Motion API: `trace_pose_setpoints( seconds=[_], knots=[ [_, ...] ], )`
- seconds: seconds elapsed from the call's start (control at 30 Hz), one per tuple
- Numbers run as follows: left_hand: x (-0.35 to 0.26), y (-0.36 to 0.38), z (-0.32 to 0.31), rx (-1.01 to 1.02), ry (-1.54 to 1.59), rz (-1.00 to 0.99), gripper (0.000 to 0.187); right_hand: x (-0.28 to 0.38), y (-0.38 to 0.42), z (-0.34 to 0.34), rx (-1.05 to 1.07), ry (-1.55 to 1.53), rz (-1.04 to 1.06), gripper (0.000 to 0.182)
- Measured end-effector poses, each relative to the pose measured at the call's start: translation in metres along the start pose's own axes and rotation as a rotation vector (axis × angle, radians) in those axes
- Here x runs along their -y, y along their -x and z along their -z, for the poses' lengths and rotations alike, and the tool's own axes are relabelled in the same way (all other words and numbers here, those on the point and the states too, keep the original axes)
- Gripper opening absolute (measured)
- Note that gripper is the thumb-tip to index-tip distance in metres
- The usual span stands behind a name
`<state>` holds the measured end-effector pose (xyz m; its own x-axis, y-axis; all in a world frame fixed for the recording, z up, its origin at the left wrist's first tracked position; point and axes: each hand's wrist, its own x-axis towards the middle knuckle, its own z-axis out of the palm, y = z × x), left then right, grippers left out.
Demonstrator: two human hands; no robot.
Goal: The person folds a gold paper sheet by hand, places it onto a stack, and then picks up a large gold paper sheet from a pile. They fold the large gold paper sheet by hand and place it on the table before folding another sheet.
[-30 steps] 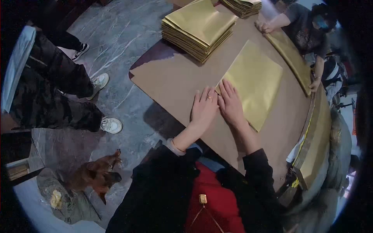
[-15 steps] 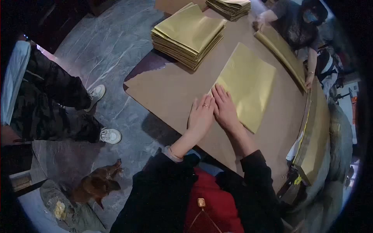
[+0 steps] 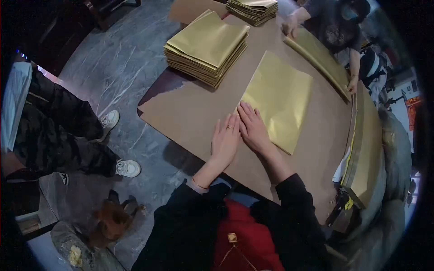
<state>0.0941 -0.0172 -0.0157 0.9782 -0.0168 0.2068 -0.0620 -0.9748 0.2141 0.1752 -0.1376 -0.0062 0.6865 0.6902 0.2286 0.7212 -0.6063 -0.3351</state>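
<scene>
A folded gold sheet (image 3: pixel 282 97) lies on the cardboard-covered table (image 3: pixel 181 108) in front of me. My right hand (image 3: pixel 254 128) rests flat on its near left corner, fingers extended. Beside it, my left hand (image 3: pixel 225 140) lies at the sheet's left edge with its fingers stretched out, wearing a ring. The two hands touch or nearly touch. Up and to the left of the sheet stands a tall stack of folded gold sheets (image 3: pixel 208 38).
A second gold stack (image 3: pixel 253 9) is at the far edge. Across the table, another person (image 3: pixel 337 31) holds a gold sheet (image 3: pixel 321 56). Large gold sheets (image 3: pixel 366 158) stand at the right. A person's legs (image 3: pixel 58 135) and a brown animal (image 3: pixel 113 221) are at the left.
The whole view has shifted slightly. My left hand has slid a little down and away from the sheet's edge. The brown animal has turned.
</scene>
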Motion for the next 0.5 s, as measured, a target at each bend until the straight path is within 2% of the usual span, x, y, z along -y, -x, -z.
trace_pose_setpoints(
  seconds=[0.23,0.33,0.5],
  knots=[
    [0.001,-0.004,0.012,0.115,0.014,0.015,0.054,0.013,0.018,0.003,-0.009,0.164,-0.088,0.049],
    [0.003,0.0,0.004,0.036,0.029,-0.009,0.053,0.022,0.045,0.013,0.04,0.245,-0.137,0.05],
    [0.004,0.002,0.005,0.051,-0.01,-0.046,0.051,0.018,0.091,0.032,0.068,0.28,-0.27,0.053]
  ],
)
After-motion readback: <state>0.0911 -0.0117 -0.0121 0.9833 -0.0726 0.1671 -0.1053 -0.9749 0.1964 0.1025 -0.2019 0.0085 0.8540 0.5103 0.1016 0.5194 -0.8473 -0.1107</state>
